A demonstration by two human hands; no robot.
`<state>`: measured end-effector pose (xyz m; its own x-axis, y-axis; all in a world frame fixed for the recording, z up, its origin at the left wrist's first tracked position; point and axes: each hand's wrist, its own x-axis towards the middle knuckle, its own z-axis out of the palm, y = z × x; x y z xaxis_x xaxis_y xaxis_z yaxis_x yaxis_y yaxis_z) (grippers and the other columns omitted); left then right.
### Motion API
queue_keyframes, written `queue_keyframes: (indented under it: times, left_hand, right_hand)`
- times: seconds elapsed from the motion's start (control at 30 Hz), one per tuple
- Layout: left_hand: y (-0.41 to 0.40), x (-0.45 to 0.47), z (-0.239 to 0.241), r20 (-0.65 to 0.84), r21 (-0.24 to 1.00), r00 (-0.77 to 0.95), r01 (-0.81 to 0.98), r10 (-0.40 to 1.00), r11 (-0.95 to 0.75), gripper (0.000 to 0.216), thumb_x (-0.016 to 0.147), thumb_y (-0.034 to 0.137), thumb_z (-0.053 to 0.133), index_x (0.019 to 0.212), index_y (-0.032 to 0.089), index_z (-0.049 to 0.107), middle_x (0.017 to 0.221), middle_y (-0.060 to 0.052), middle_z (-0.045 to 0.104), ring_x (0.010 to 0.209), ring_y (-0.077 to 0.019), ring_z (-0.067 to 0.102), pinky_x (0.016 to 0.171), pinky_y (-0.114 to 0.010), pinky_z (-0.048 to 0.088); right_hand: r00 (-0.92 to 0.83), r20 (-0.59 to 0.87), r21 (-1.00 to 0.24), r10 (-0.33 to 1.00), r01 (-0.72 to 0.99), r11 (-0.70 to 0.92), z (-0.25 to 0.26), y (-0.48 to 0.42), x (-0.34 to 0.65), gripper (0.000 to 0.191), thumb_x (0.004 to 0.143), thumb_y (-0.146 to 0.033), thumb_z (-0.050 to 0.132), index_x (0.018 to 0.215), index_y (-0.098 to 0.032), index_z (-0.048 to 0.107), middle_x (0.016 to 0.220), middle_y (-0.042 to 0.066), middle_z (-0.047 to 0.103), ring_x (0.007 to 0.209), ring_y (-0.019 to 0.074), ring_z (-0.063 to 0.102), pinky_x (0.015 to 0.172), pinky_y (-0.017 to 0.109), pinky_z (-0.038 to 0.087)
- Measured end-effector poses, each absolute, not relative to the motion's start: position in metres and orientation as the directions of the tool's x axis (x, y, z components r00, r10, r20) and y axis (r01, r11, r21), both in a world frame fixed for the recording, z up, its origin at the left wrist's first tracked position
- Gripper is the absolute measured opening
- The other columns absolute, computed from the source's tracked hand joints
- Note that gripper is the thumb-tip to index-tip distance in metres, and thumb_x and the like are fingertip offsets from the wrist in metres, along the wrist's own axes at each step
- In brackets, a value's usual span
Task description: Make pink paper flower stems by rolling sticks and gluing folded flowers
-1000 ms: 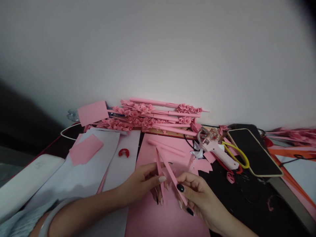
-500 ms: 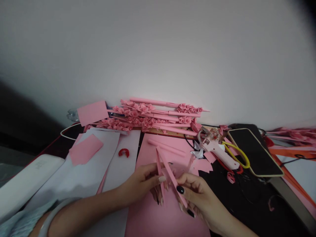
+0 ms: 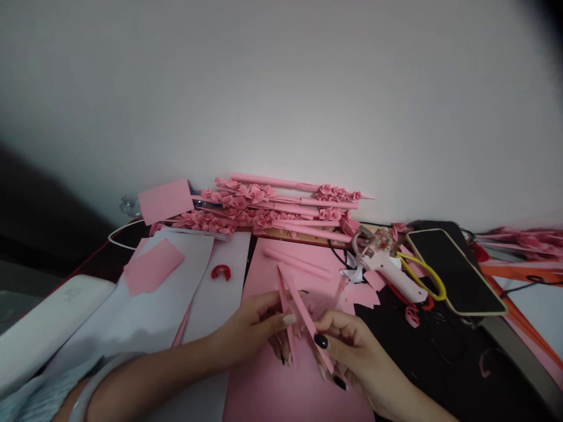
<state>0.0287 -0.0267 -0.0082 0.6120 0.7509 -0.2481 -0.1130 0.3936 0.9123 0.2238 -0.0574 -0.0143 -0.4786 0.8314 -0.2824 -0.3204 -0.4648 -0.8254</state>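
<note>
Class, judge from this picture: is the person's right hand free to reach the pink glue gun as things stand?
Probably not at once: the right hand is pinching a pink paper strip together with the left hand. The path to the glue gun itself looks open.

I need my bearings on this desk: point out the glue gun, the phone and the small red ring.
glue gun point(image 3: 387, 265), head view, on its pink body.
phone point(image 3: 453, 271), head view, middle of its dark screen.
small red ring point(image 3: 220, 271), head view, on its curved red band.

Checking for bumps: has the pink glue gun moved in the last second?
No. The pink glue gun still lies beside the phone, touching the yellow scissors handle.
</note>
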Motion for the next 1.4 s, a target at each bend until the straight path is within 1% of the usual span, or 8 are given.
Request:
queue_keyframes:
  times: [0.13,0.27,0.37,0.53,0.73,1.1,1.27,1.4]
  left_hand:
    - [-0.0264,0.0296,-0.0083,-0.249,0.915,0.611,-0.107,0.752,0.389,0.023,0.083,0.033,0.058,0.092,0.012,0.057,0.072,-0.002,0.063,0.05,-0.0099,0.062,0.05,-0.021,0.053]
    - [-0.027,0.0294,-0.0085,-0.246,0.913,0.606,-0.116,0.756,0.39,0.026,0.084,0.031,0.057,0.103,0.013,0.058,0.066,0.0,0.06,0.05,-0.0102,0.062,0.05,-0.022,0.053]
    - [-0.0274,0.0289,-0.0089,-0.238,0.914,0.611,-0.123,0.755,0.388,0.028,0.085,0.029,0.056,0.109,0.014,0.057,0.068,0.0,0.061,0.051,-0.0102,0.062,0.051,-0.022,0.053]
    - [-0.0276,0.0285,-0.0104,-0.241,0.915,0.615,-0.114,0.751,0.387,0.028,0.084,0.03,0.056,0.109,0.016,0.058,0.068,0.0,0.062,0.052,-0.0111,0.063,0.051,-0.023,0.053]
    - [-0.0274,0.0291,-0.012,-0.245,0.914,0.614,-0.111,0.75,0.389,0.033,0.086,0.03,0.054,0.116,0.018,0.055,0.067,0.0,0.062,0.052,-0.0115,0.063,0.052,-0.023,0.053]
    - [-0.0274,0.0289,-0.0114,-0.25,0.92,0.613,-0.091,0.749,0.381,0.042,0.084,0.034,0.057,0.121,0.015,0.053,0.066,-0.002,0.063,0.052,-0.0135,0.063,0.051,-0.024,0.052]
    - [-0.0274,0.0294,-0.0116,-0.229,0.913,0.637,-0.122,0.736,0.39,0.043,0.083,0.033,0.058,0.123,0.019,0.053,0.07,-0.002,0.063,0.054,-0.0133,0.063,0.052,-0.025,0.053]
    - [-0.0278,0.0293,-0.0097,-0.219,0.916,0.65,-0.121,0.728,0.384,0.043,0.083,0.034,0.058,0.122,0.018,0.054,0.075,-0.004,0.064,0.056,-0.0126,0.062,0.054,-0.025,0.053]
  right_hand:
    - [-0.474,-0.283,-0.827,0.834,-0.32,-0.462,-0.0149,-0.0581,0.2244,0.019,0.078,-0.03,0.067,0.075,-0.013,0.059,0.05,-0.004,0.054,0.038,0.0023,0.039,0.036,0.012,0.032]
    - [-0.475,-0.281,-0.842,0.834,-0.295,-0.452,-0.0151,-0.0586,0.2248,0.019,0.078,-0.03,0.066,0.075,-0.013,0.059,0.049,-0.004,0.054,0.037,0.0023,0.039,0.035,0.012,0.031]
    - [-0.475,-0.282,-0.84,0.834,-0.298,-0.454,-0.0155,-0.0584,0.2244,0.019,0.079,-0.029,0.066,0.074,-0.013,0.058,0.05,-0.004,0.053,0.037,0.002,0.038,0.036,0.012,0.031]
    - [-0.48,-0.277,-0.836,0.833,-0.306,-0.455,-0.0146,-0.0583,0.2234,0.02,0.078,-0.031,0.066,0.074,-0.013,0.057,0.049,-0.005,0.053,0.038,0.0025,0.039,0.036,0.013,0.032]
    - [-0.466,-0.311,-0.842,0.828,-0.268,-0.467,-0.0129,-0.0599,0.2237,0.023,0.076,-0.033,0.067,0.073,-0.013,0.056,0.048,-0.005,0.053,0.036,0.0024,0.038,0.034,0.013,0.029]
    - [-0.475,-0.315,-0.82,0.822,-0.3,-0.488,-0.0136,-0.06,0.2205,0.024,0.074,-0.033,0.07,0.073,-0.013,0.056,0.049,-0.004,0.056,0.036,0.0024,0.041,0.034,0.012,0.031]
    - [-0.477,-0.327,-0.806,0.816,-0.31,-0.504,-0.0122,-0.0603,0.2193,0.024,0.074,-0.033,0.07,0.072,-0.013,0.056,0.048,-0.004,0.057,0.036,0.0028,0.042,0.033,0.012,0.031]
    - [-0.471,-0.366,-0.787,0.803,-0.304,-0.537,-0.0122,-0.0607,0.2191,0.028,0.07,-0.034,0.073,0.066,-0.013,0.054,0.047,-0.003,0.057,0.034,0.0033,0.045,0.031,0.011,0.032]
